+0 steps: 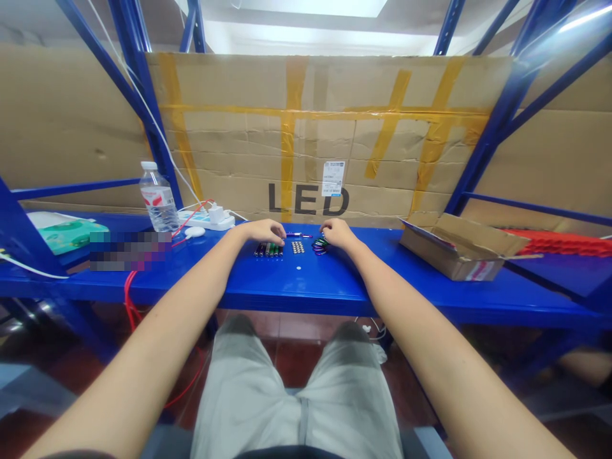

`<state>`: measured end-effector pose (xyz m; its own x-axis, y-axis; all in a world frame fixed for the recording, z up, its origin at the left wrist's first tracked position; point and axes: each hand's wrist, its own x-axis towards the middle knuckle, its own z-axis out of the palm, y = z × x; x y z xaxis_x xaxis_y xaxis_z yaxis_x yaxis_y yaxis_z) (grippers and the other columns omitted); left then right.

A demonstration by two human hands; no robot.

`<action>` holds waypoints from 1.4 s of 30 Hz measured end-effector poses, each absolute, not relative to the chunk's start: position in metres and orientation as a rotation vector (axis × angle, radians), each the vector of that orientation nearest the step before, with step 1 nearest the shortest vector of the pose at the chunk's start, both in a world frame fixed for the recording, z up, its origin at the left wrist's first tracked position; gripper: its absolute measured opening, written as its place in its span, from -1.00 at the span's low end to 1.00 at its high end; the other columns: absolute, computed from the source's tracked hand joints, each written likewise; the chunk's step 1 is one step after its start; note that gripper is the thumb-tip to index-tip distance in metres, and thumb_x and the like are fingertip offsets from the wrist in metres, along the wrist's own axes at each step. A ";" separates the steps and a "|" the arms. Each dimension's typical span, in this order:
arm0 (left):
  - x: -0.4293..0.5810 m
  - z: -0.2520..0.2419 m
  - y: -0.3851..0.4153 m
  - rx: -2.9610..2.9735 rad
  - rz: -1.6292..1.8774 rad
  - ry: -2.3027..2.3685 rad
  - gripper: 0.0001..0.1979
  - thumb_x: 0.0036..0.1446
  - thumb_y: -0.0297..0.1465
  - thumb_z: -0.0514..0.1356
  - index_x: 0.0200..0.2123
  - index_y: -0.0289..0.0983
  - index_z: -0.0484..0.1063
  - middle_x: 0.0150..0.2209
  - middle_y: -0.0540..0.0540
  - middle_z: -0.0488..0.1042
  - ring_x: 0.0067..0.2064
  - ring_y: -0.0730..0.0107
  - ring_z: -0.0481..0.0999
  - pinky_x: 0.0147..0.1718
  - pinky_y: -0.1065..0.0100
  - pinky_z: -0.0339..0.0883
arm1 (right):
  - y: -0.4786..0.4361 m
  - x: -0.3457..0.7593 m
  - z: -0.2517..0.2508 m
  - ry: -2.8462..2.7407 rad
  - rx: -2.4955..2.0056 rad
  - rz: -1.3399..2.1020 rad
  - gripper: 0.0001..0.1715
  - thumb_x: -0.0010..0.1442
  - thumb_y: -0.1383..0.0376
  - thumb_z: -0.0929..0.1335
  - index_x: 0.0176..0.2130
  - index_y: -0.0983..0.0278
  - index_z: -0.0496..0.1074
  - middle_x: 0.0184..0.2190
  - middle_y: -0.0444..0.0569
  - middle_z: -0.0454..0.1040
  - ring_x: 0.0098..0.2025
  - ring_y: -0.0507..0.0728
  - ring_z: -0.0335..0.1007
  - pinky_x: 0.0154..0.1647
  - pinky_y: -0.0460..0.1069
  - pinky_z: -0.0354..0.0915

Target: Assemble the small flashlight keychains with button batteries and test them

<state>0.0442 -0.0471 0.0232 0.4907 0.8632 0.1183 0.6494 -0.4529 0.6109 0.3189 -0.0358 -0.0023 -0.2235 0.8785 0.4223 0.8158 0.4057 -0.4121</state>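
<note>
My left hand (264,230) is over a row of slim dark and green tubes (269,250) laid side by side on the blue table. Its fingers curve downward with a gap between them, and I see nothing held there. My right hand (337,233) has its fingers bent together above a small heap of dark, shiny ring-like pieces (319,246); whatever its fingertips hold is hidden. Between the hands lie small round silver pieces (298,247) in a tight grid. Behind them rests a thin purple-blue pen-like stick (299,235).
An open cardboard box (449,248) stands at right, beside red padded material (564,242). At left are a water bottle (159,199), a white power strip (210,218), red cables (128,290) and a green packet (71,234). Behind rises a large taped carton (229,153).
</note>
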 end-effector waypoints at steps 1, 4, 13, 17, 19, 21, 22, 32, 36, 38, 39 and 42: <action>0.045 0.026 -0.051 2.252 0.536 1.252 -0.63 -0.36 -0.32 0.45 -0.33 -0.15 0.62 -0.26 -0.08 0.63 -0.20 0.23 0.56 -0.22 0.37 0.37 | -0.037 0.321 -0.002 -2.028 -1.442 0.170 -0.64 0.17 0.46 0.25 -0.25 0.32 0.64 -0.21 0.07 0.63 -0.13 0.15 0.49 -0.12 -0.07 0.29; 0.049 0.028 -0.056 2.293 0.429 1.302 -0.44 -0.47 -0.30 0.49 -0.23 -0.16 0.59 -0.14 -0.09 0.62 -0.14 0.21 0.56 -0.22 0.41 0.36 | -0.041 0.322 0.000 -1.976 -1.453 0.211 -0.65 0.16 0.47 0.26 -0.27 0.34 0.63 -0.24 0.07 0.63 -0.16 0.14 0.49 -0.13 -0.08 0.29; 0.053 0.027 -0.060 2.335 0.410 1.351 -0.37 -0.51 -0.30 0.50 -0.19 -0.15 0.57 -0.11 -0.08 0.57 -0.11 0.19 0.54 -0.23 0.42 0.34 | -0.043 0.315 0.000 -2.000 -1.455 0.226 -0.67 0.13 0.49 0.27 -0.31 0.33 0.63 -0.28 0.05 0.63 -0.19 0.13 0.49 -0.18 -0.10 0.30; 0.055 0.026 -0.059 2.314 0.435 1.353 -0.39 -0.50 -0.30 0.51 -0.21 -0.15 0.57 -0.13 -0.07 0.58 -0.12 0.20 0.54 -0.22 0.42 0.33 | -0.042 0.316 0.000 -2.010 -1.455 0.219 -0.67 0.14 0.48 0.27 -0.30 0.34 0.63 -0.26 0.07 0.63 -0.18 0.14 0.49 -0.16 -0.09 0.30; 0.055 0.024 -0.057 2.313 0.468 1.363 -0.40 -0.50 -0.29 0.51 -0.22 -0.15 0.57 -0.16 -0.06 0.58 -0.15 0.21 0.55 -0.23 0.41 0.34 | -0.042 0.315 0.000 -2.012 -1.445 0.230 -0.67 0.14 0.48 0.27 -0.30 0.34 0.62 -0.26 0.06 0.63 -0.19 0.14 0.49 -0.15 -0.08 0.30; 0.055 0.020 -0.053 2.317 0.513 1.381 -0.41 -0.49 -0.27 0.51 -0.22 -0.15 0.56 -0.18 -0.06 0.58 -0.17 0.20 0.55 -0.25 0.40 0.34 | -0.042 0.315 -0.001 -2.014 -1.435 0.242 -0.68 0.13 0.49 0.27 -0.30 0.34 0.62 -0.26 0.05 0.63 -0.20 0.13 0.50 -0.15 -0.09 0.30; 0.055 0.018 -0.051 2.317 0.533 1.389 -0.41 -0.47 -0.26 0.51 -0.22 -0.16 0.56 -0.19 -0.07 0.59 -0.17 0.19 0.56 -0.25 0.39 0.35 | -0.042 0.315 -0.001 -2.016 -1.433 0.246 -0.68 0.13 0.49 0.27 -0.30 0.34 0.62 -0.27 0.05 0.63 -0.20 0.13 0.50 -0.16 -0.09 0.30; 0.056 0.016 -0.046 2.421 0.545 1.343 -0.42 -0.19 -0.21 0.41 -0.03 -0.24 0.53 -0.07 -0.16 0.60 -0.08 0.17 0.56 -0.10 0.31 0.38 | -0.051 0.310 0.004 -2.046 -1.424 0.255 -0.69 0.17 0.47 0.28 -0.27 0.35 0.62 -0.25 0.04 0.63 -0.20 0.11 0.48 -0.17 -0.11 0.29; 0.056 0.020 -0.048 2.504 0.626 1.403 -0.72 0.01 -0.41 0.20 -0.19 -0.26 0.60 -0.18 -0.12 0.63 -0.15 0.25 0.57 -0.12 0.33 0.37 | -0.056 0.307 0.006 -2.063 -1.408 0.270 -0.68 0.18 0.47 0.27 -0.26 0.36 0.62 -0.23 0.04 0.63 -0.19 0.10 0.48 -0.16 -0.11 0.28; 0.056 0.019 -0.048 2.539 0.625 1.443 -0.71 -0.02 -0.50 0.15 -0.27 -0.24 0.63 -0.25 -0.09 0.64 -0.21 0.27 0.57 -0.17 0.34 0.36 | -0.058 0.306 0.007 -2.070 -1.403 0.271 -0.68 0.18 0.47 0.27 -0.26 0.36 0.62 -0.23 0.04 0.63 -0.19 0.10 0.48 -0.15 -0.11 0.28; 0.056 0.019 -0.048 2.564 0.610 1.436 -0.70 -0.05 -0.52 0.15 -0.29 -0.23 0.64 -0.27 -0.08 0.64 -0.23 0.27 0.57 -0.18 0.34 0.35 | -0.058 0.306 0.008 -2.072 -1.400 0.270 -0.68 0.17 0.47 0.27 -0.26 0.36 0.62 -0.23 0.03 0.63 -0.19 0.10 0.48 -0.14 -0.11 0.29; 0.058 0.016 -0.048 2.653 0.540 1.382 -0.67 -0.08 -0.55 0.14 -0.33 -0.18 0.67 -0.30 -0.06 0.64 -0.25 0.27 0.55 -0.15 0.33 0.34 | -0.059 0.305 0.008 -2.073 -1.394 0.269 -0.68 0.16 0.47 0.28 -0.27 0.35 0.62 -0.24 0.03 0.63 -0.21 0.10 0.48 -0.14 -0.11 0.29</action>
